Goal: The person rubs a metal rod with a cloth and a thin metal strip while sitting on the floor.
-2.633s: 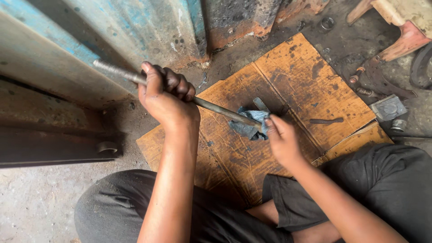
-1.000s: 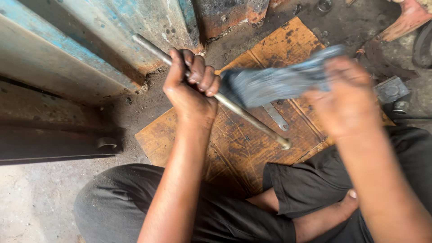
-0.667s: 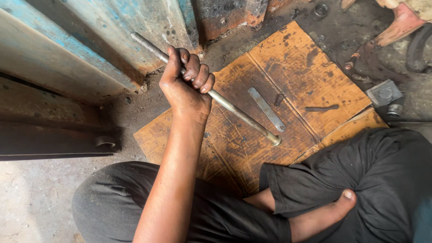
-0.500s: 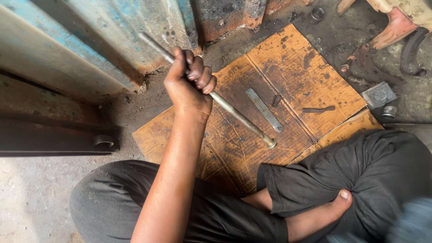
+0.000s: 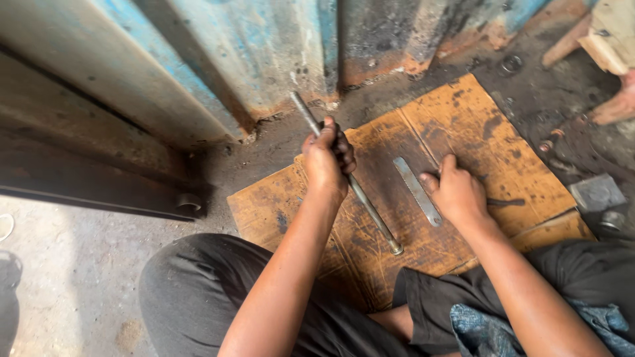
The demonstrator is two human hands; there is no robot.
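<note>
My left hand [image 5: 327,158] grips a long metal rod [image 5: 370,211] near its upper part; the rod slants down to the right, its lower end resting on a stained brown cardboard sheet [image 5: 476,125]. My right hand [image 5: 456,193] rests on the cardboard, fingers touching a flat metal strip [image 5: 417,190] that lies beside the rod. A blue-grey rag [image 5: 489,330] lies on my lap at the lower right.
A rusty blue metal wall [image 5: 251,59] rises behind the cardboard. A small square metal block [image 5: 596,193] and a ring-shaped part [image 5: 511,64] lie on the dirty floor at right. A dark steel beam [image 5: 86,178] with a roller [image 5: 188,200] runs at left.
My right hand lifted the rag off the cardboard, dropped it on my lap, and came back down onto the flat metal strip. The rod stayed in my left hand, tilted steeper.
</note>
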